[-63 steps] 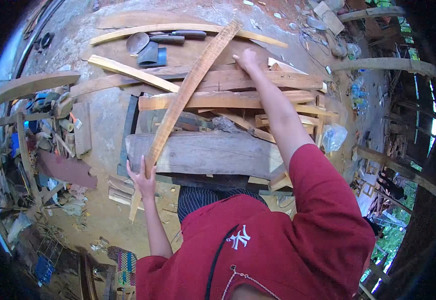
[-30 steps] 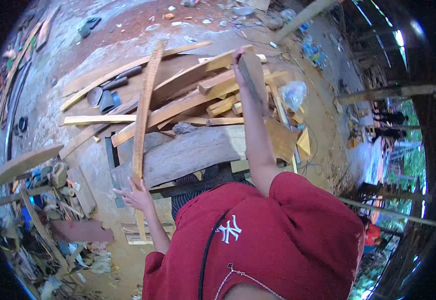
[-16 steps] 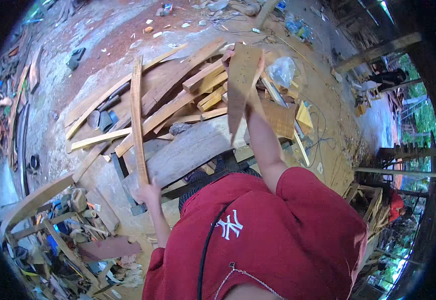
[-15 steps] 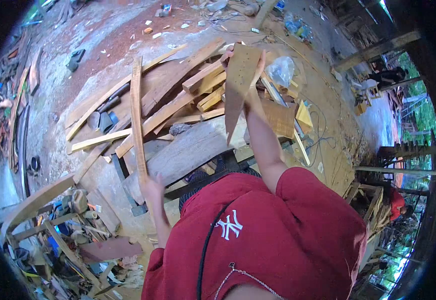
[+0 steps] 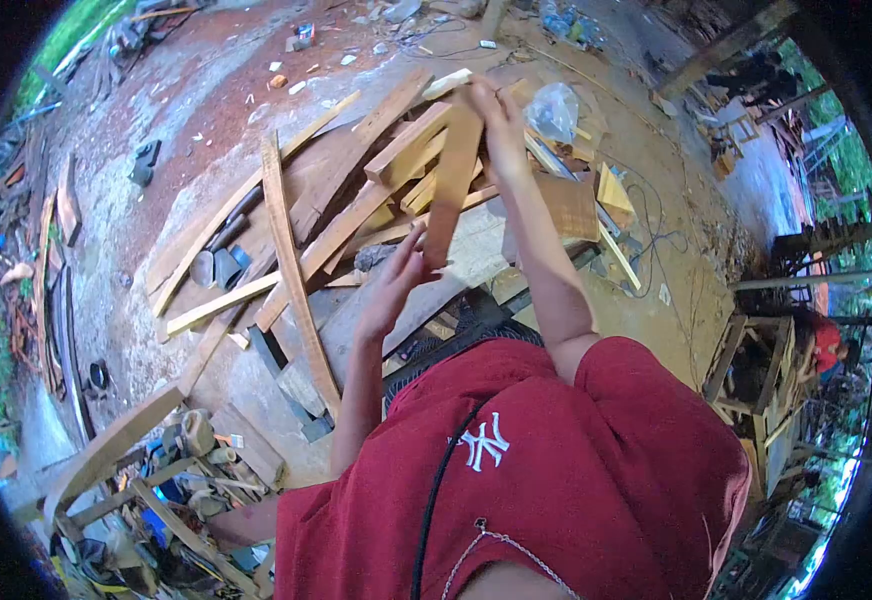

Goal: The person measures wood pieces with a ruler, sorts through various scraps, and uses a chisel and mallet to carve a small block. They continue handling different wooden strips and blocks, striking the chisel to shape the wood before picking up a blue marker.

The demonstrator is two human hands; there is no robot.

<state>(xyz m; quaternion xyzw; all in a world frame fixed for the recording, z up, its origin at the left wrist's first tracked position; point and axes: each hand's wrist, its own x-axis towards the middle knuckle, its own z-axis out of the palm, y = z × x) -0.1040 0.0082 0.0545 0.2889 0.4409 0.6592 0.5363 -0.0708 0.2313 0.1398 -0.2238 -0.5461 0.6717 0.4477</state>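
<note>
My right hand point(image 5: 501, 125) grips the upper end of a short, flat wooden board point(image 5: 453, 180), its fingers bent over the edge. The board stands on end above the wood pile, its narrow face towards me. At its lower end is my left hand point(image 5: 394, 290), palm turned to the board, fingers apart and fingertips right at the wood. A long, slightly curved wooden strip point(image 5: 289, 240) lies slanted across the pile, to the left of my left hand. Beneath the board, a grey weathered plank point(image 5: 481, 245) spans the work stand.
Several planks and offcuts point(image 5: 366, 205) are heaped ahead. A clear plastic bag point(image 5: 554, 112) lies beyond my right hand. Scrap and a curved timber point(image 5: 106, 450) fill the lower left. A wooden frame point(image 5: 753, 370) stands at right, with a person in red point(image 5: 824, 345) beside it.
My left hand has left the long strip and moved up to the short board's lower end. The board has turned from its broad face to a narrower one, still in my right hand.
</note>
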